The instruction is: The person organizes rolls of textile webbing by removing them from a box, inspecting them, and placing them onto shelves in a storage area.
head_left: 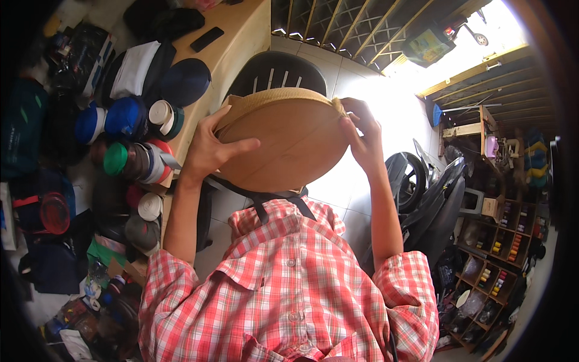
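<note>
I hold up a round tan board-like disc [283, 145] in front of my chest, with a ribbed yellow-brown band along its upper rim. It may be a seat or a lid; I cannot tell which. My left hand [211, 148] grips the left edge, thumb lying on the flat face and fingers round the rim. At the upper right edge, my right hand [362, 130] pinches the end of the ribbed band between thumb and fingers. Part of the far side of the disc is hidden. Just beyond it stands a black chair [274, 63] with a slotted back.
On the left, a wooden bench [241, 30] holds a phone [206, 39] and several webbing rolls, among them a blue one [125, 117]. A motorcycle [425, 187] stands to the right. Behind it are compartment shelves [494, 241] with thread spools. A lattice gate [344, 27] is ahead.
</note>
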Motion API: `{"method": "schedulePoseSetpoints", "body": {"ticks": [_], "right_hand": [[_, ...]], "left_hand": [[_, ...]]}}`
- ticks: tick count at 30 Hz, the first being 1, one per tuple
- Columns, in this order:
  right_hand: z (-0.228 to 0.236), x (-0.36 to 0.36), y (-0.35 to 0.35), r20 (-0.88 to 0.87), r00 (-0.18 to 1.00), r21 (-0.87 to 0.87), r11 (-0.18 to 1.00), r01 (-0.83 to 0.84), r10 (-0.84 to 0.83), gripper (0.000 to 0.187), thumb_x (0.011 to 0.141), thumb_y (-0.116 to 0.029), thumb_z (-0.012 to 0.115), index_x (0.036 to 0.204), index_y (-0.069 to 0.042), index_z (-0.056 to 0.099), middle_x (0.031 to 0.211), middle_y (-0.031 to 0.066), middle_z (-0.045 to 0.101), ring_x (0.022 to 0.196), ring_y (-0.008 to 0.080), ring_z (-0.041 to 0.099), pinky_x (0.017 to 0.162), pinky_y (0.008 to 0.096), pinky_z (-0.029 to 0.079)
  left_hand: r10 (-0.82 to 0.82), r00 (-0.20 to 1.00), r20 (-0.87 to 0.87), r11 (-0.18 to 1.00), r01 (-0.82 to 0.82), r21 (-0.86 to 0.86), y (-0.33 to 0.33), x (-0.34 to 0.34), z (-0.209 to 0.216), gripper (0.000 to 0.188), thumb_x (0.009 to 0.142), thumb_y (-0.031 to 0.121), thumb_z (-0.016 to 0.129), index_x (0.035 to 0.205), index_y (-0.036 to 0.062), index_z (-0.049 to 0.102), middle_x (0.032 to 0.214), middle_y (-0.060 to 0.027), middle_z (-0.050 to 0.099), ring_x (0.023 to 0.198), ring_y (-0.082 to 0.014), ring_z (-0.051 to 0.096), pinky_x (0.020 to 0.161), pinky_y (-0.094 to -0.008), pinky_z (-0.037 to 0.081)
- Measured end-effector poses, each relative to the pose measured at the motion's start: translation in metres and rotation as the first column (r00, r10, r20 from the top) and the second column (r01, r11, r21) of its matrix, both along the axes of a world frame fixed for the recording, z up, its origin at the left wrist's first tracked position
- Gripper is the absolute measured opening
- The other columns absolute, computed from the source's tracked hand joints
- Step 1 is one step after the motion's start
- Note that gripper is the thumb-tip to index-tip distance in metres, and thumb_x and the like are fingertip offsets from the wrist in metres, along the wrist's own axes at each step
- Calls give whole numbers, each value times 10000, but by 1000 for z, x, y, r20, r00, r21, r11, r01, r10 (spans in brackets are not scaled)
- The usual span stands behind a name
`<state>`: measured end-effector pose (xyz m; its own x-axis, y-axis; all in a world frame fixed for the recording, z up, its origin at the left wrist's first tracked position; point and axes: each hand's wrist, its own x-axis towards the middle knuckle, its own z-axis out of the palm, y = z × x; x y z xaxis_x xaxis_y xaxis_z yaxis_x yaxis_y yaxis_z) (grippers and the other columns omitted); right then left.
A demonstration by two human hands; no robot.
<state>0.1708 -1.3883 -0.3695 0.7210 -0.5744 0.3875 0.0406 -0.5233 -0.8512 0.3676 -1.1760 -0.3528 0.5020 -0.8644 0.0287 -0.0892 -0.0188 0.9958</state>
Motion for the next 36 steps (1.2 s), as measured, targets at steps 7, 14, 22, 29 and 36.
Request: {"method": "schedulePoseSetpoints", "body": {"ticks": [7, 14, 22, 29, 36], "right_hand": [[19, 3, -5, -101, 995, -177, 984, -28, 10, 131, 877, -68, 622, 983, 7, 638, 803, 123, 685, 718, 209, 682, 675, 297, 508], [12, -2, -11, -112, 993, -97, 994, -49, 38, 178, 885, -125, 638, 1008, 4, 624, 869, 140, 693, 786, 210, 685, 710, 293, 507], [15, 11, -24, -326, 832, 120, 892, -435, 449, 771, 672, -626, 754, 1101, -3, 610, 948, 142, 684, 935, 229, 657, 826, 354, 494], [37, -4, -37, -373, 878, 35, 950, -309, 299, 502, 832, -406, 701, 1140, -14, 642, 950, 100, 705, 855, 182, 681, 775, 302, 526], [26, -12, -29, -215, 907, 48, 931, -362, 363, 198, 801, -98, 696, 972, 1, 704, 927, 63, 709, 784, 136, 669, 734, 268, 532]], "left_hand": [[-18, 1000, 19, 1000, 18, 16, 6, 3, 6, 534, 694, 49, 798, 1177, -52, 594, 1061, -87, 671, 957, -116, 615, 865, -268, 487], [-15, 999, 34, 999, 14, 43, 12, 0, -5, 540, 677, 30, 805, 1168, -61, 602, 1031, -83, 680, 932, -117, 623, 867, -271, 487], [-110, 993, 39, 992, 107, 65, -2, 2, 8, 497, 686, 27, 791, 1144, -58, 617, 1031, -71, 681, 922, -107, 618, 854, -258, 483], [-31, 999, 8, 1000, 31, -5, 4, 11, 16, 463, 682, -3, 784, 1122, -31, 641, 1010, -46, 689, 922, -100, 615, 862, -255, 475], [-41, 998, 54, 995, 36, 88, 3, 6, 0, 470, 676, -17, 779, 1124, -33, 639, 1020, -60, 691, 915, -109, 627, 852, -260, 484]]}}
